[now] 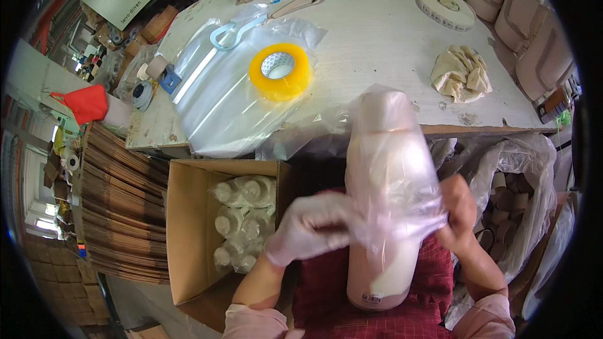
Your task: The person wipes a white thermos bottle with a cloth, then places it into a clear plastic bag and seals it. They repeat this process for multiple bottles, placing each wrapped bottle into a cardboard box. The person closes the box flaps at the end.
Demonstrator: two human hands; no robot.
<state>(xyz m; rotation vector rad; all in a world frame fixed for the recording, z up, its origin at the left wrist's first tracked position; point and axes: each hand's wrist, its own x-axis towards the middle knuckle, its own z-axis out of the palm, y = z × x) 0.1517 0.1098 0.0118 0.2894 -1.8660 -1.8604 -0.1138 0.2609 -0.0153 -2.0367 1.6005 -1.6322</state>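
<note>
A pale pink plastic bottle-shaped container (382, 273) with a narrower top rests upright or leaning on my lap. A clear plastic bag (391, 165) covers its upper part; the lower body, with a printed label, is bare. My left hand (318, 228), in a whitish glove, is at the bag's left edge, its fingertips blurred against the film. On the other side my right hand (457, 212), which looks bare, pinches the gathered edge of the bag.
Flat clear bags (212, 117), yellow tape (297, 77), blue-handled scissors (221, 37), a label roll (433, 9) and crumpled cloth (459, 73) lie on the white table (367, 47). Left of my lap, an open carton (188, 226) holds several bagged containers (252, 190); flattened cardboard (122, 212) stands beyond. Right: a lined bin (537, 188).
</note>
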